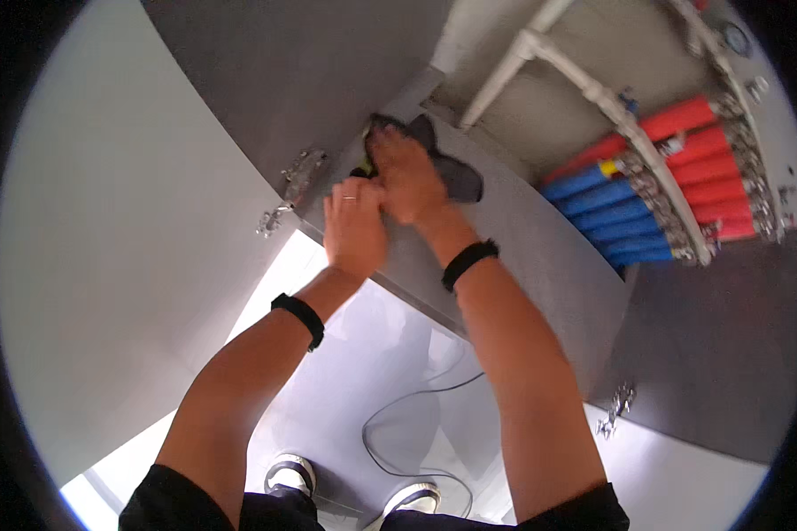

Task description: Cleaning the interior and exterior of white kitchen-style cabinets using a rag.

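A dark grey and black object [460, 178], blurred and with a little yellow-green at its left side, lies on the bottom panel [538, 219] of an open cabinet. What it is I cannot tell. My right hand [408, 179] reaches over it, fingers on its dark upper left part. Close beside, my left hand [355, 222] has bent fingers near the object's lower left edge, touching or nearly touching my right hand. A ring is on one left finger. The fingertips are partly hidden and blurred, so any grip is unclear.
Red insulated pipes [717, 172] and blue ones [611, 216] meet metal fittings behind a pale pipe frame [591, 86]. Metal hinges [299, 179] join the left cabinet door [119, 219]; another hinge [614, 411] is at right. A cable [372, 445] curls over the glossy floor near my shoes [415, 498].
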Motion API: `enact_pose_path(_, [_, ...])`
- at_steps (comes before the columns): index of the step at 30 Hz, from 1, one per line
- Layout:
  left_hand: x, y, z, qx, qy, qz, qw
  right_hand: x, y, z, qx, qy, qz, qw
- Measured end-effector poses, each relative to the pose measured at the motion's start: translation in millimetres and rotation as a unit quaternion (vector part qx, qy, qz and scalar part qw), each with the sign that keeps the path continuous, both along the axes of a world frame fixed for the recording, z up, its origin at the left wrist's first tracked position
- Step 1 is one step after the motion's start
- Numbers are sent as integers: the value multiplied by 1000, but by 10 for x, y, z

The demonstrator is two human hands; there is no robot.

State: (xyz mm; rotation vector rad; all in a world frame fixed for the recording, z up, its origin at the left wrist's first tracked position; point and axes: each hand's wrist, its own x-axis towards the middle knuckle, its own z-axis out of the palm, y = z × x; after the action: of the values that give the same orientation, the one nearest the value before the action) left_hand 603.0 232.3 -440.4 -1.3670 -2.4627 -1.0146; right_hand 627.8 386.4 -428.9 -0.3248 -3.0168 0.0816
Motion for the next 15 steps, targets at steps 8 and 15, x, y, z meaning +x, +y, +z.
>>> enact_pose_path(8, [408,-420,74,31,28,-127,991,2228,-764,345,-78,8,-7,997])
enact_pose_path(15, [728,-611,449,-26,43,-206,977,4461,-632,446,-37,-50,-270,961])
